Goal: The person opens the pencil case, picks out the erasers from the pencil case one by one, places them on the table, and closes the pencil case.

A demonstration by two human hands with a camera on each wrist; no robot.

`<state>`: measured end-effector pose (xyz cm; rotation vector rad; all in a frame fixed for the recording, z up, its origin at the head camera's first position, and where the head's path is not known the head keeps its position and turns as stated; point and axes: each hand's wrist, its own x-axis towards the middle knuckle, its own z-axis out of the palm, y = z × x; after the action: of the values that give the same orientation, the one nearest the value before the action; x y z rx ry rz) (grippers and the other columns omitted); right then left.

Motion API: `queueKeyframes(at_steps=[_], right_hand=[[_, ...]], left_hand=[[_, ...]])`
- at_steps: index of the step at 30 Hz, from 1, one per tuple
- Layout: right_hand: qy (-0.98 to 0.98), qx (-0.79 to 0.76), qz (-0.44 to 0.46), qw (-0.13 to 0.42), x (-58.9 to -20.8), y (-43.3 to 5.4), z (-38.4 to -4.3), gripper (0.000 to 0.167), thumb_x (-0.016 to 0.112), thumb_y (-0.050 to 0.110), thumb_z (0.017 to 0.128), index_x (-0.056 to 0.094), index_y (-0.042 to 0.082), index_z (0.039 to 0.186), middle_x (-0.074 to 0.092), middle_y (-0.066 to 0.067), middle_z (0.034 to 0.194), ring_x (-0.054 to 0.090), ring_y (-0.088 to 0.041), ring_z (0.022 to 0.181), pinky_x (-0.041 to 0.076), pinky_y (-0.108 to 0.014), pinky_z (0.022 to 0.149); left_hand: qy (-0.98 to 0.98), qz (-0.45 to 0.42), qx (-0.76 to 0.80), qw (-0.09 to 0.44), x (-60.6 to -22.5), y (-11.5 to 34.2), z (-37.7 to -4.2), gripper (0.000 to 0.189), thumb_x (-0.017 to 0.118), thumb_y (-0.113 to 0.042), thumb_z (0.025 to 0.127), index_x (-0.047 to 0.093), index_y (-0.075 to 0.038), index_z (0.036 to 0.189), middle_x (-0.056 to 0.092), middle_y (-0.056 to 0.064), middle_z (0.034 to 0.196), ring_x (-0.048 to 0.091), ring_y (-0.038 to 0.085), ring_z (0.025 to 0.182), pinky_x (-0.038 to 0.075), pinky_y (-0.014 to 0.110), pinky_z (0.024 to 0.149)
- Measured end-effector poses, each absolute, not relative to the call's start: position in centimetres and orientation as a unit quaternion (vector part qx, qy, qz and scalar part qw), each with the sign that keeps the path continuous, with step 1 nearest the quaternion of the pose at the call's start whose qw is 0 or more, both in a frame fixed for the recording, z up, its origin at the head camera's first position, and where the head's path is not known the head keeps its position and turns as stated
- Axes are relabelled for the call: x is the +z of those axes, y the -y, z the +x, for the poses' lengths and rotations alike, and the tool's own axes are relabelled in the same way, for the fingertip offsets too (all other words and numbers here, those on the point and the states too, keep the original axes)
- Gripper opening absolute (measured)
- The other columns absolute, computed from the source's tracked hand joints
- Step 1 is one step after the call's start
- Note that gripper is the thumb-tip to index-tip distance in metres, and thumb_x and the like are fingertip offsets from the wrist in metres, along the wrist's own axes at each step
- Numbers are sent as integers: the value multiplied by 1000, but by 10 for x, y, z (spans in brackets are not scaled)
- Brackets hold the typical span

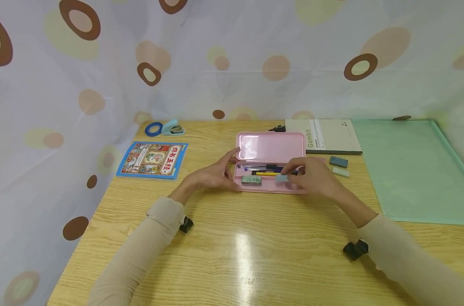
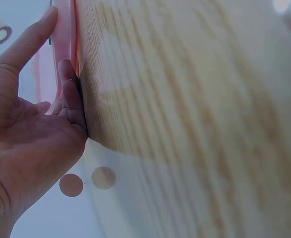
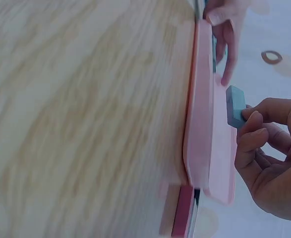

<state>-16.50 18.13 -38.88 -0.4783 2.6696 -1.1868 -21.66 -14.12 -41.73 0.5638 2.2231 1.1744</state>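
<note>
An open pink pencil case (image 1: 271, 147) lies on the table, its lid tipped back. Several pens, among them a yellow pen (image 1: 265, 174), and a green marbled block (image 1: 251, 180) are in its base. My left hand (image 1: 212, 173) holds the case's left end, thumb at the front corner and a finger by the lid edge; the left wrist view shows this hand (image 2: 36, 109) against the pink wall. Between thumb and fingers, my right hand (image 1: 316, 176) pinches a light blue eraser (image 3: 236, 106) above the right part of the base. The right fingers hide part of the pens.
Right of the case lie a dark blue eraser (image 1: 338, 161) and a pale eraser (image 1: 340, 171). Behind are a notebook (image 1: 333, 136) and a green mat (image 1: 419, 170). At left sit a blue booklet (image 1: 153, 160), a stapler (image 1: 172, 128) and blue tape (image 1: 153, 129).
</note>
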Motion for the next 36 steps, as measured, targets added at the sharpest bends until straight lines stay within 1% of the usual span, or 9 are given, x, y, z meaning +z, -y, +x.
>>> queueKeyframes(at_steps=[9,11,15,18,22,29,33,35,36], right_hand=[[-904,-403,-104,93,-389,-227,-163,17,67,13,100,74,4,113,70,-19,117,62,-20,73,49,-29,55],[-905,-404,-91,94,-391,-238,-162,18,67,14,100,73,3,114,71,-19,110,61,-19,68,47,-29,52],[-912,-392,-77,91,-393,-265,-159,19,64,16,102,72,3,115,68,-13,80,53,-15,55,41,-30,48],[-916,-384,-70,92,-394,-285,-155,21,61,18,104,71,4,117,63,-10,71,50,-14,52,39,-31,48],[-920,-376,-57,96,-395,-304,-150,24,58,21,106,69,4,119,63,-10,74,49,-16,54,40,-33,49],[-928,-355,-48,106,-399,-321,-142,23,58,20,106,70,4,117,61,-7,73,47,-16,55,39,-34,51],[-927,-357,-53,102,-404,-323,-140,22,59,20,106,71,4,116,65,-9,91,49,-17,58,40,-33,52],[-928,-356,-57,99,-406,-323,-141,22,59,20,106,72,5,116,64,-9,92,49,-17,58,40,-33,52],[-927,-356,-58,99,-407,-322,-142,22,59,20,107,72,5,116,63,-9,89,48,-17,57,40,-33,51]], left_hand=[[-830,212,434,277,-417,141,-218,123,91,-25,83,2,-34,167,36,3,154,59,21,92,49,32,83],[-830,213,435,278,-418,141,-219,123,91,-25,82,1,-35,167,35,4,154,59,21,92,50,32,83],[-829,212,436,279,-419,140,-219,123,91,-25,82,1,-35,167,34,5,155,60,22,93,50,32,84],[-828,211,438,279,-418,140,-219,123,90,-24,83,1,-34,167,34,5,156,59,23,94,50,32,85],[-830,212,435,277,-418,140,-218,123,90,-24,83,2,-34,167,34,6,156,58,23,94,50,32,85],[-830,213,434,278,-418,140,-217,123,90,-25,83,1,-34,167,34,5,156,59,23,94,50,33,85],[-831,212,433,276,-418,140,-218,123,90,-25,83,1,-34,167,34,5,155,58,22,94,49,32,85],[-832,213,432,276,-418,140,-218,123,90,-25,83,1,-34,167,35,5,155,58,22,95,49,32,85],[-832,213,431,276,-418,140,-218,123,90,-25,83,1,-33,167,35,5,155,58,22,95,49,32,85]])
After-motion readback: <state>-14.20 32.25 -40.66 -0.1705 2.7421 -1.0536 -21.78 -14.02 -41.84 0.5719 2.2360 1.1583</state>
